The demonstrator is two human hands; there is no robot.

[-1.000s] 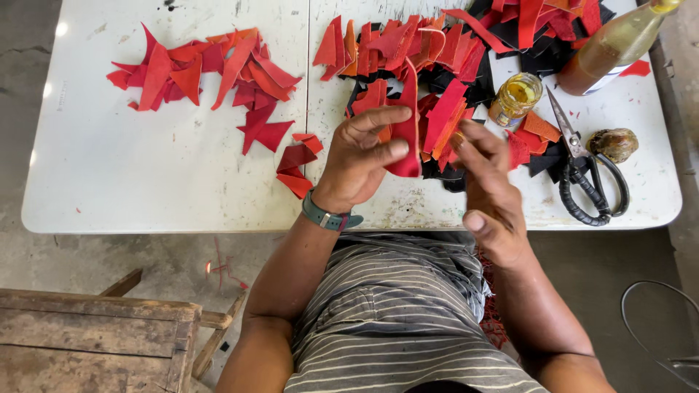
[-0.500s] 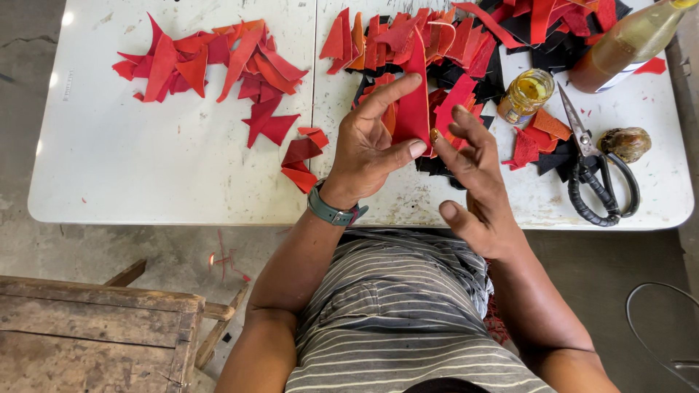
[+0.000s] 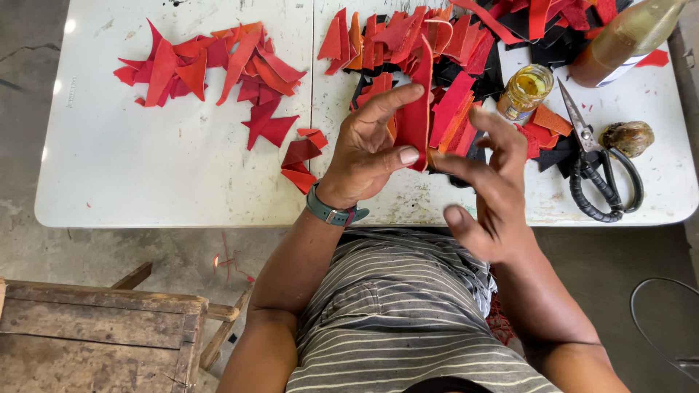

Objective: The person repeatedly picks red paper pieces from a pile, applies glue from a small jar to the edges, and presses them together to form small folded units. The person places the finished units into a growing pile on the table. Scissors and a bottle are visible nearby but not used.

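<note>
I see the left hand [image 3: 368,149] pinching a red leather strip [image 3: 416,109] upright for inspection, right hand [image 3: 489,189] open beside it.

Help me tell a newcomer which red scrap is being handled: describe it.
On the white table, look above the near edge, beside the right-hand heap of scraps. The left hand pinches a long red strip upright; its neighbours lie flat.

one scissors [image 3: 601,171], one jar [image 3: 526,92] (one bottle [image 3: 622,40])
</note>
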